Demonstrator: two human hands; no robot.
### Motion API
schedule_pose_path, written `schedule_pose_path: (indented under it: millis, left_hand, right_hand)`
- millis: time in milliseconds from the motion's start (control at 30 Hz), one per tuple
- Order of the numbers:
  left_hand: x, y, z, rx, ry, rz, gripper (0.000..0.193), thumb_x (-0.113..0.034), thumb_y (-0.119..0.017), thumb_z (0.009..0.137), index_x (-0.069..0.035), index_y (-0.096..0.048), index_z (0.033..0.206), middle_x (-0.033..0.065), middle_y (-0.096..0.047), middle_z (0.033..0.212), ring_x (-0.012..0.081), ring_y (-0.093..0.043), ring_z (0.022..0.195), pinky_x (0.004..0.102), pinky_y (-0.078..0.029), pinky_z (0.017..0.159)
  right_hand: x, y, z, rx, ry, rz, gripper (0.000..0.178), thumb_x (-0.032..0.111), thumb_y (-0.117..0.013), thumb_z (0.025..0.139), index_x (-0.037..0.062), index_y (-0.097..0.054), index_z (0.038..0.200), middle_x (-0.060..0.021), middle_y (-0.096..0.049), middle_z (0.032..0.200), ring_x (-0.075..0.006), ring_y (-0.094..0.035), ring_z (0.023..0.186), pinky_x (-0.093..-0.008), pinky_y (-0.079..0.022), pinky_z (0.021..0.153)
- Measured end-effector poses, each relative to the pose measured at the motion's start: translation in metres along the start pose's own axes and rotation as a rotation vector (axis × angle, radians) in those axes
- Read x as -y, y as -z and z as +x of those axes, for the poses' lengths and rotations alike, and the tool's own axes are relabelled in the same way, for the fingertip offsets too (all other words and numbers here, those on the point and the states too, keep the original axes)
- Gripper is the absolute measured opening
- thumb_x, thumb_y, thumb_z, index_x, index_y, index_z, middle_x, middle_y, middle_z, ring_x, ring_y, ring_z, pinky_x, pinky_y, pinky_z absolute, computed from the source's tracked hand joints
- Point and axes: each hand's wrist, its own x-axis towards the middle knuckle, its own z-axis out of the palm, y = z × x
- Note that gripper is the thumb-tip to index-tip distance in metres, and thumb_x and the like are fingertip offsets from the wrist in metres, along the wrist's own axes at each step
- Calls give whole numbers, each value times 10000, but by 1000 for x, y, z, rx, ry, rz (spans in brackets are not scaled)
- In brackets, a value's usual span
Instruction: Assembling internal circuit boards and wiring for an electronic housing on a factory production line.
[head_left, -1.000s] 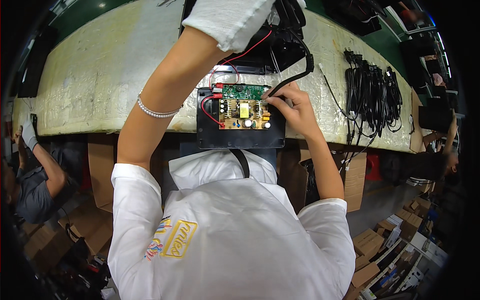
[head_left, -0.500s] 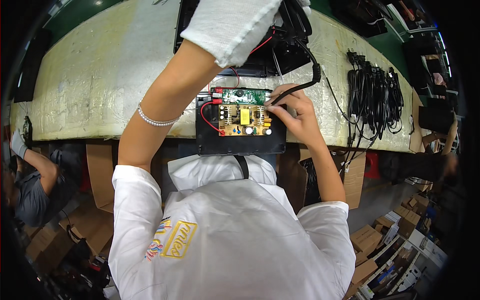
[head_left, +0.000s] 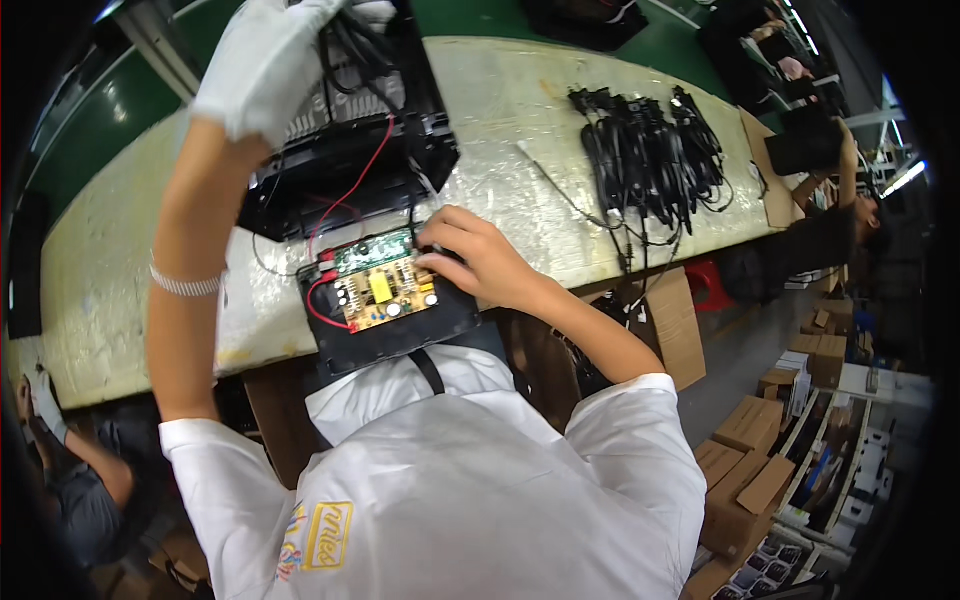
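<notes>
My left hand, in a white glove, is closed on a looped black cable above an open black casing on the table. My bare right hand is pinched at the right end of the circuit boards, where a black cord runs down to its fingertips; the exact grip is hidden. A tan power board with a yellow transformer lies beside a narrow green board. Both rest on a black panel at the table's front edge. Red wires link the boards and the casing.
Bundled black power cords lie on the right of the film-covered table. Other people work at far left and far right. Cardboard boxes and a red stool stand on the floor at right.
The view has turned, shifting the table's contents left and tilting them. My left hand, with the cable, appears farther up and left. My right fingers remain at the boards' right end.
</notes>
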Motion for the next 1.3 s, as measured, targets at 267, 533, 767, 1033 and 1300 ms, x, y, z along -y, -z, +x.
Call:
schedule_pose_path:
  millis: [267,533,767,1033,1300]
  left_hand:
    - [22,-12,-48,-57,-106,637,604,-365,-604,919,-6,-465,1385,233,-539,1350,335,-527,1265,371,-412,1057]
    - [103,-30,-125,227,-21,651,147,-76,-504,946,6,-551,1060,113,-587,1021,234,-616,957,337,-492,906]
    - [139,-44,-101,389,-251,725,160,17,-505,838,18,-626,943,145,-629,969,298,-608,972,376,-510,869]
    - [108,-50,-89,564,303,256,311,-22,-464,897,-27,-645,1149,141,-670,1110,233,-627,1057,303,-458,946]
    - [120,-37,-84,592,462,-23,445,-263,-549,980,61,-525,1284,117,-678,1130,190,-598,1115,329,-403,1056]
  right_hand:
    - [-66,121,-20,-224,-171,-939,248,-68,-608,742,17,-684,962,-139,-638,850,-321,-645,789,-391,-523,683]
    - [-98,147,-3,173,272,-1057,183,40,-607,727,50,-545,899,-90,-556,837,-260,-621,817,-361,-522,720]
    - [-98,152,-1,209,215,-1092,202,37,-614,747,40,-557,941,-87,-621,1021,-275,-631,931,-353,-532,794]
    - [-111,156,-1,250,274,-1143,188,50,-613,748,42,-548,925,-80,-608,956,-241,-621,882,-335,-531,773]
    - [-100,170,4,286,231,-1186,182,41,-604,761,41,-539,931,-83,-617,959,-232,-618,896,-324,-530,771]
